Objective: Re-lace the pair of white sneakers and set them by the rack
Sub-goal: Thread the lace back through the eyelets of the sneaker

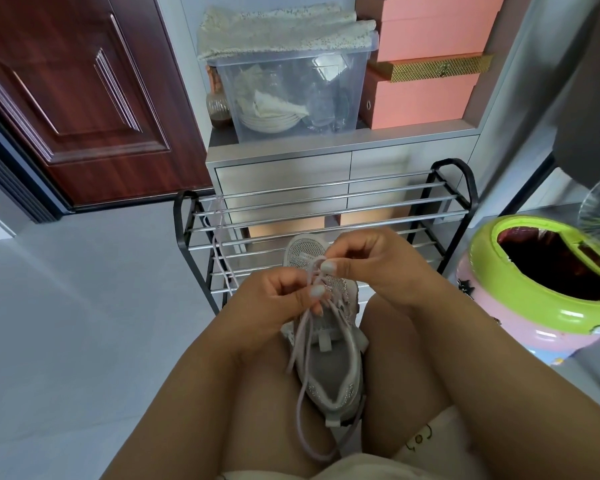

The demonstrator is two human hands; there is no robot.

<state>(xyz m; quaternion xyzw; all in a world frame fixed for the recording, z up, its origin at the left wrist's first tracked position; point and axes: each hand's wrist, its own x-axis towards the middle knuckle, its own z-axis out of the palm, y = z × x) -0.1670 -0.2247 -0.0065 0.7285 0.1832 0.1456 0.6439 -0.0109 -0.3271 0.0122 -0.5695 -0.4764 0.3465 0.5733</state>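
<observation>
Grip: left hand (274,299) and right hand (368,268) each pinch the lace (310,327) between thumb and curled fingers, just above the eyelets, the other fingers folded in.
Sneaker: the sneaker (329,358) sits wedged between the knees, toe towards the rack (326,202), heel towards the body. Held this way, I judge, so both hands are free for lacing.
Lace ends: the loose ends trail down over the heel opening and loop near the lap, out of the working zone.
Second lace: a spare lace (219,244) hangs over the rack's left bars, probably parked there for the other shoe, which is not in view.
Stage: lacing looks partly done, upper eyelets in hand.
Nearby: a bin (534,306) stands right of the rack.
</observation>
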